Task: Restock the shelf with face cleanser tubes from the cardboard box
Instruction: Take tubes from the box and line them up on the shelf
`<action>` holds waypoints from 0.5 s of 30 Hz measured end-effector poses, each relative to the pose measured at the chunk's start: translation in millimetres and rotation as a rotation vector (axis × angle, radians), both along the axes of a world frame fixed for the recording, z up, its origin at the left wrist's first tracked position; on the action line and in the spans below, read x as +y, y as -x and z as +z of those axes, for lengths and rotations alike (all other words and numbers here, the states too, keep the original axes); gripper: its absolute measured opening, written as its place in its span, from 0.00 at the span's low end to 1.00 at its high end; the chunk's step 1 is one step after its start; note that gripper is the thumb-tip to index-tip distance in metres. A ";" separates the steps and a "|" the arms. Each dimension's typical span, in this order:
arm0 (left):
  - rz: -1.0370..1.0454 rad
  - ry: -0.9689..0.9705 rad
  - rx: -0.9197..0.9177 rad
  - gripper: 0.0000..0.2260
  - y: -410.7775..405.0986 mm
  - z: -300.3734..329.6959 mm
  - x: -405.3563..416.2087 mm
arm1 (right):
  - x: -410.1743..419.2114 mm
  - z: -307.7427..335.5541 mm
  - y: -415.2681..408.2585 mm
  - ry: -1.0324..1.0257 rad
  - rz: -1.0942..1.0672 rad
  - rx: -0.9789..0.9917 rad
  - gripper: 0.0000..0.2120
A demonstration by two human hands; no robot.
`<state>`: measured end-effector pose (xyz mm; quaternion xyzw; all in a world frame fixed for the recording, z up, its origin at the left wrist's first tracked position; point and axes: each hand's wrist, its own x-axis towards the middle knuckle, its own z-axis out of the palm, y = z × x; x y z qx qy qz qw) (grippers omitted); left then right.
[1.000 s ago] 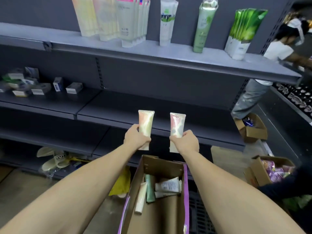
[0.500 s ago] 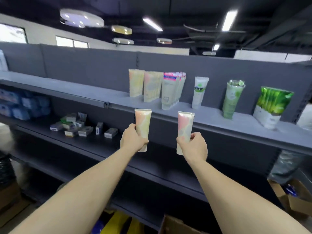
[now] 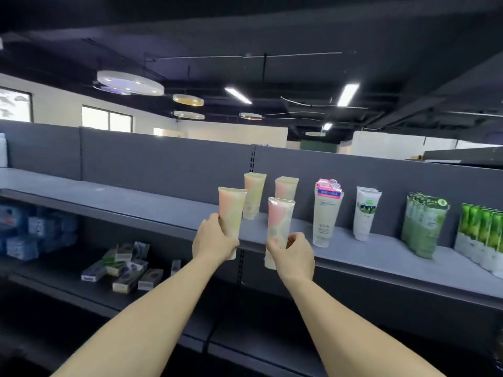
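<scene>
We have a tube in each of our hands, both raised in front of the top shelf (image 3: 152, 202): the left hand (image 3: 213, 242) is closed around the lower half of one peach-and-yellow cleanser tube (image 3: 231, 213), and the right hand (image 3: 292, 253) pinches a second matching tube (image 3: 279, 227) near its base with fingers and thumb. Both tubes stand cap-down and roughly upright, not yet touching the shelf. Behind them two stacks of the same product, the left stack (image 3: 253, 195) and the right stack (image 3: 286, 187), lean against the back panel, and the cardboard box is out of view. The main risk we see is the domino one: pushing either tube in too hard could knock the standing rows backwards or sideways into the white facial tubes (image 3: 326, 213) next door. The right-hand grip looks lighter, though the angle makes that hard to judge, so that tube may slip or tip as it meets the shelf. Setting both down at once also leaves no free hand to steady anything.
</scene>
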<state>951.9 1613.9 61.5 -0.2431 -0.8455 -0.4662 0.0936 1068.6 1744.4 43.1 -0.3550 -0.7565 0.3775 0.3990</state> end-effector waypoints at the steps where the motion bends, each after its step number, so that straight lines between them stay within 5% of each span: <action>1: -0.010 -0.006 0.008 0.18 8.6 5.0 -2.0 | -1.3 3.8 9.1 -0.015 -0.014 -0.003 0.16; 15: -0.147 -0.070 0.031 0.24 92.4 22.5 37.4 | 51.6 20.3 82.3 -0.027 -0.260 0.028 0.20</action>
